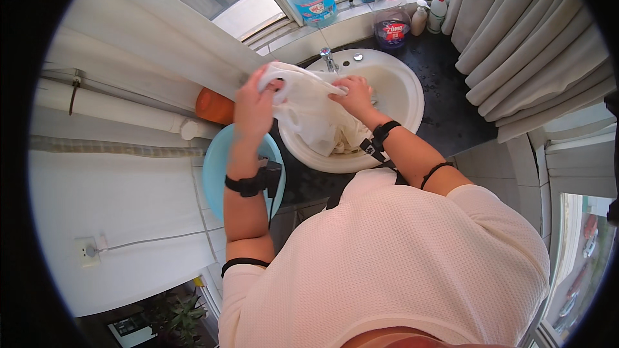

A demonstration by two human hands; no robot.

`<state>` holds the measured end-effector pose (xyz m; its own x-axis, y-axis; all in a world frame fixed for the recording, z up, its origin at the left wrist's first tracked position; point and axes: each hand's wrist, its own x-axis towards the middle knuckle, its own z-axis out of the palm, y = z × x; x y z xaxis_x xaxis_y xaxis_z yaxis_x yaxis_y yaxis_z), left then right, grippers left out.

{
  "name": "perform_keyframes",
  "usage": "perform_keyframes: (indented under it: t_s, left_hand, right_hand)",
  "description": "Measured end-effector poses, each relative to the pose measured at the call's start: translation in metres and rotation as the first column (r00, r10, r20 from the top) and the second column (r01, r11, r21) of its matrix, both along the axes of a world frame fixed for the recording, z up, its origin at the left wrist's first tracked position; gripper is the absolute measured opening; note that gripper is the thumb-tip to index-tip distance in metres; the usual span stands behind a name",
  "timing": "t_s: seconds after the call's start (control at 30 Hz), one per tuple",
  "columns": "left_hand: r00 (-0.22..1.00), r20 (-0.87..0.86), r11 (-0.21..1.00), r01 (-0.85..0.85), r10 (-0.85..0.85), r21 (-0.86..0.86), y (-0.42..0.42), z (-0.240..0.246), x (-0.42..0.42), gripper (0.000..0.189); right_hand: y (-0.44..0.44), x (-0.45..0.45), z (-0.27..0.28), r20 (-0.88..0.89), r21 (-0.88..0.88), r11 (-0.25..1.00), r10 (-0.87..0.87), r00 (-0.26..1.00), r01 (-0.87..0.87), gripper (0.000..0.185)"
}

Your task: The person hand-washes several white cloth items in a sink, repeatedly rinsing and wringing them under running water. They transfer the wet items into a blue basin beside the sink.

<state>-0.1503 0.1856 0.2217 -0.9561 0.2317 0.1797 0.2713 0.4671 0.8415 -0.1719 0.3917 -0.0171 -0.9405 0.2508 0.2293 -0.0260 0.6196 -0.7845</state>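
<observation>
A wet white cloth (309, 111), perhaps a garment, is stretched between my two hands over the oval white washbasin (413, 121). My left hand (254, 101), slightly blurred, grips its raised end past the basin's left rim. My right hand (355, 96) pinches its upper edge above the bowl. The lower part hangs into the basin, by bunched cream fabric (355, 137); I cannot tell whether that is the same piece. Behind the cloth stands the chrome faucet (329, 59).
A light blue plastic basin (220, 169) lies under my left forearm, with an orange container (215, 106) behind. Along the window stand a blue pump bottle (314, 5), a red-capped OMO detergent bottle (391, 21) and two small bottles. Grey curtains (512, 34) hang at right above the black countertop (442, 101).
</observation>
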Motion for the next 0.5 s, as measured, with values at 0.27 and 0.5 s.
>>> perform_keyframes:
  t_s: [0.27,0.5]
  left_hand:
    - [0.986,-0.085,0.949,-0.160,0.142,-0.271,-0.055,0.035,-0.013,0.049]
    - [0.979,-0.051,0.979,-0.198,0.196,-0.050,-0.072,-0.061,-0.032,0.050]
  right_hand:
    - [0.064,-0.014,-0.054,-0.035,-0.765,0.621,0.229,0.973,-0.173,0.031]
    - [0.126,-0.010,0.015,-0.147,-0.876,0.452,0.079,0.986,-0.167,0.032]
